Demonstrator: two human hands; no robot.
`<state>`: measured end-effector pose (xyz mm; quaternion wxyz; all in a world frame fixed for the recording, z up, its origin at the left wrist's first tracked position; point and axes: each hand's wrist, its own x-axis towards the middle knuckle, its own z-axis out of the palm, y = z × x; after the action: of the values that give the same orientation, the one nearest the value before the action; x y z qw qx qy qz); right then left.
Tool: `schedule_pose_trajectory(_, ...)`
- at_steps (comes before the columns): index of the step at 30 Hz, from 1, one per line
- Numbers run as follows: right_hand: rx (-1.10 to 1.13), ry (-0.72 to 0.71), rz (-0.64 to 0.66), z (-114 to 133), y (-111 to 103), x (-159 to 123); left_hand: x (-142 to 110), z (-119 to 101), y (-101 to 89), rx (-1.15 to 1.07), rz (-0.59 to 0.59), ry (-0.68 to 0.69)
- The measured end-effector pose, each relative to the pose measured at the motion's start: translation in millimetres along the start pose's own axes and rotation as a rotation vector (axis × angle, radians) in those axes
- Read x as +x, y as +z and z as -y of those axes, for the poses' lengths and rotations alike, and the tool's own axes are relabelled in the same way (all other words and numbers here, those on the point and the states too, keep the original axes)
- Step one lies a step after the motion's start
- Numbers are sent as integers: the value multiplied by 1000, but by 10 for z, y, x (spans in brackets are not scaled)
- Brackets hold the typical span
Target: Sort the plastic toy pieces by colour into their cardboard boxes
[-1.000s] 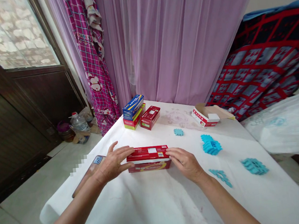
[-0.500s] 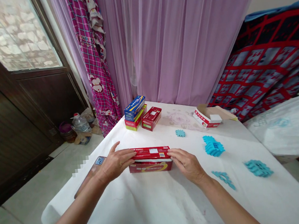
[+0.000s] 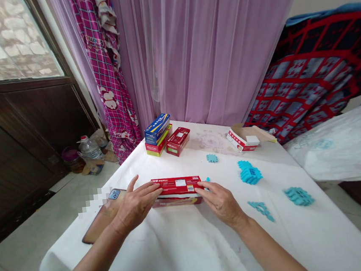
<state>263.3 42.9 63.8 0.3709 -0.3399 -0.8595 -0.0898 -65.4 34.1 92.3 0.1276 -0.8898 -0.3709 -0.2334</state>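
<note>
A red cardboard box [image 3: 177, 191] lies on its side at the middle of the near table, with its top flap lifted over a white strip. My left hand [image 3: 136, 206] rests on its left end, fingers across the top. My right hand [image 3: 219, 200] presses on its right end from above. A smartphone [image 3: 103, 217] lies under and beyond my left wrist, its camera corner showing. A small blue foam piece [image 3: 207, 179] sits just behind my right fingers.
A white cloth [image 3: 166, 249] covers the table. Behind the box stand a stack of boxes [image 3: 158, 135] and a red box [image 3: 177, 142]. To the right lie blue foam pieces [image 3: 250, 173] and an opened white-and-red carton [image 3: 243, 140].
The red flap now hangs lower over the box front, and both hands sit a little further onto the box. The whole view has shifted slightly left and up.
</note>
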Motion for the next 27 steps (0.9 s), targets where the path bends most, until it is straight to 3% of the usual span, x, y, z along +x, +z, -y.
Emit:
schedule_pose_trajectory(4,-43,52,35,79,-46,170,39,-36,-19,-18,-9,-25)
schedule_pose_trajectory(8,-7,91,173,146,-54,380,60,-80,-37,-22,-33,-43)
schedule_pose_trajectory(12,-17,-8,278,175,-16,438,60,-138,-49,-33,-17,-41)
schedule_pose_trajectory(18,-70,-97,181,208,35,346,130,-266,2,-12,-45,-37)
schedule_pose_trajectory(21,-83,-109,139,233,49,339,174,-346,73,-19,-102,-33)
schedule_pose_trajectory(27,-90,-125,56,279,90,329,200,-496,230,-86,-272,-151)
